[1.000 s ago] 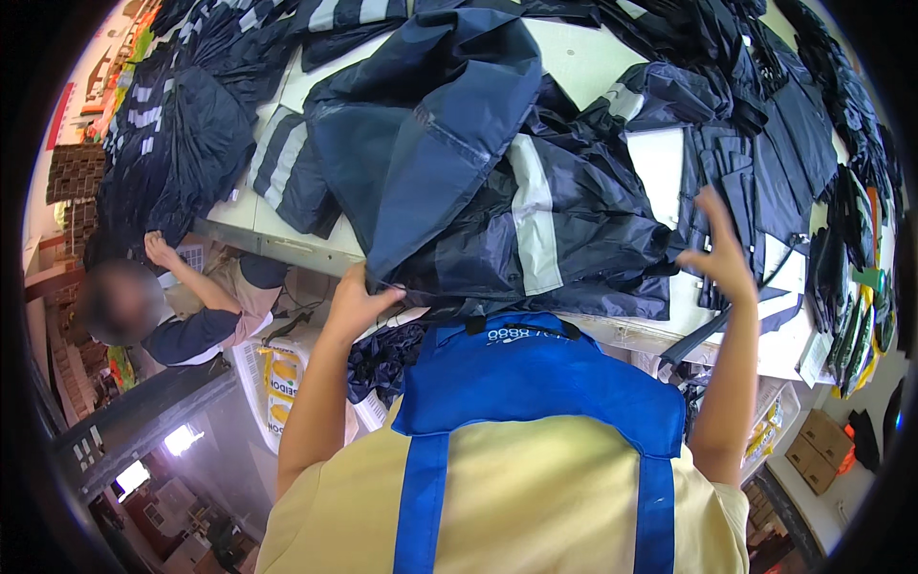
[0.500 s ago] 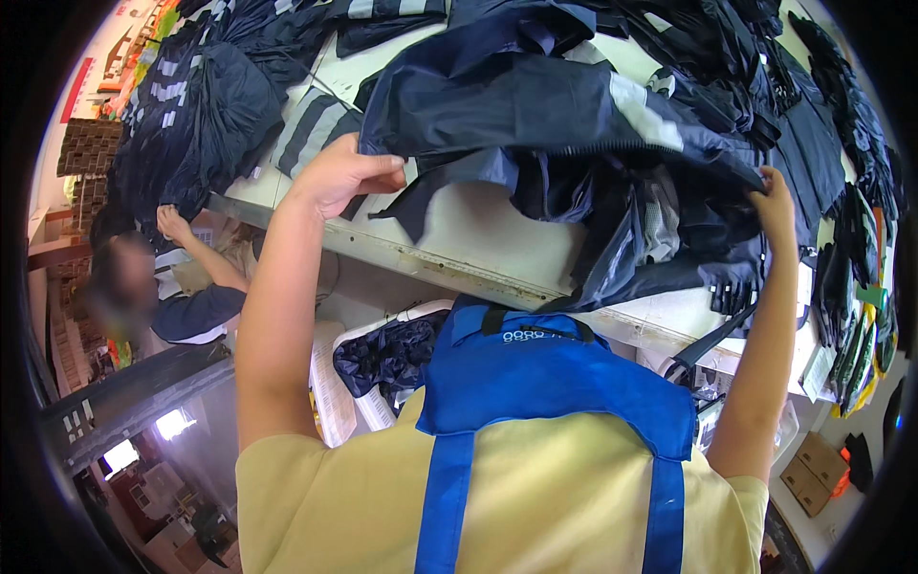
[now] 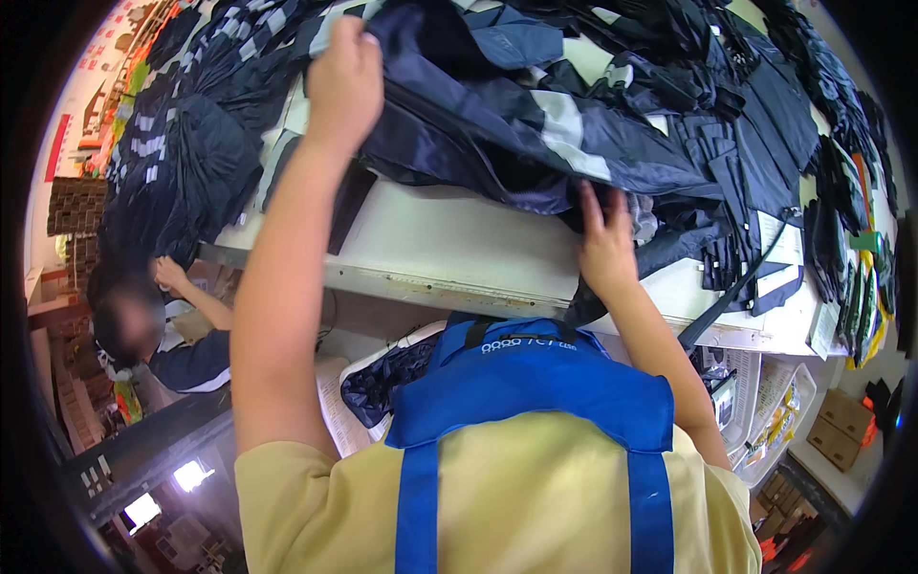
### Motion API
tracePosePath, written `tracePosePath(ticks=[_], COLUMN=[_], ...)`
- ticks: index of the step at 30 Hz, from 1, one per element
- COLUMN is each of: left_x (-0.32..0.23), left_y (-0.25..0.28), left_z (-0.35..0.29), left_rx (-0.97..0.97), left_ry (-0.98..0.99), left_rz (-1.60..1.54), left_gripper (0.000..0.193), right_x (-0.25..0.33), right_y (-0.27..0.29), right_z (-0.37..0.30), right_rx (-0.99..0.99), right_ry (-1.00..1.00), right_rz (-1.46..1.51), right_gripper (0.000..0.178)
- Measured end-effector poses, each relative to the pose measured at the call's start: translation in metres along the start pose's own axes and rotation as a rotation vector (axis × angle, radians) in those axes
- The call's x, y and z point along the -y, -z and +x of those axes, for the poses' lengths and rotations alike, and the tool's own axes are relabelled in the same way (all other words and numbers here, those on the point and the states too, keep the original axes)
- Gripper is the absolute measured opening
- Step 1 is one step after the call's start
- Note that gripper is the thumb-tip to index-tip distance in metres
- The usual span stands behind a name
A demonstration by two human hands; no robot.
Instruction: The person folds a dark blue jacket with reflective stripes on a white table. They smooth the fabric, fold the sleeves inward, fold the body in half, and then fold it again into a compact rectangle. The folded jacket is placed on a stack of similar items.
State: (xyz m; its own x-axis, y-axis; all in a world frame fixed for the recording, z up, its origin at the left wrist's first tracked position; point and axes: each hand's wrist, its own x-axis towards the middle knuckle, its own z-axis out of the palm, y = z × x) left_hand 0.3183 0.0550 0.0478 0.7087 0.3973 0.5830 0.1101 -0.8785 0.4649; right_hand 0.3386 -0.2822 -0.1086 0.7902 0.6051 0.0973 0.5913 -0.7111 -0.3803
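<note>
A dark navy jacket (image 3: 660, 158) with a pale grey band lies spread in loose folds across the white table (image 3: 435, 234). My left hand (image 3: 346, 91) is raised at its far left part, closed on the fabric and lifting that edge. Toward the near edge of the jacket, my right hand (image 3: 609, 251) has its fingers stretched out and slightly apart, the tips touching the underside of the hem by the pale band. A bit of light mesh lining (image 3: 644, 220) shows just right of those fingers. The thumb of my right hand is hard to make out.
Piles of dark garments (image 3: 201, 163) cover the table's far and left sides. At left a co-worker's hand (image 3: 172, 275) touches one pile. A dark strap (image 3: 732, 297) hangs over the front edge at right. Below are a white bin with packets (image 3: 776, 426) and a black bundle (image 3: 382, 383).
My left hand has moved up and away with the jacket's edge. My right hand has left the jacket's right end and come inward to its near hem, fingers now extended.
</note>
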Motion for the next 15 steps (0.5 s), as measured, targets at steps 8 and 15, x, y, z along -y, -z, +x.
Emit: tracePosePath(ticks=[8, 15], left_x=[0.057, 0.017], left_y=[0.052, 0.026], left_z=[0.102, 0.042], left_rx=[0.071, 0.744], left_ry=[0.165, 0.304], left_rz=[-0.089, -0.688], left_gripper=[0.025, 0.031], right_x=[-0.066, -0.043], right_y=[0.156, 0.155], right_z=[-0.039, -0.090], right_rx=[-0.360, 0.417], right_ry=[0.091, 0.195], right_rz=[0.037, 0.191], right_gripper=[0.054, 0.028])
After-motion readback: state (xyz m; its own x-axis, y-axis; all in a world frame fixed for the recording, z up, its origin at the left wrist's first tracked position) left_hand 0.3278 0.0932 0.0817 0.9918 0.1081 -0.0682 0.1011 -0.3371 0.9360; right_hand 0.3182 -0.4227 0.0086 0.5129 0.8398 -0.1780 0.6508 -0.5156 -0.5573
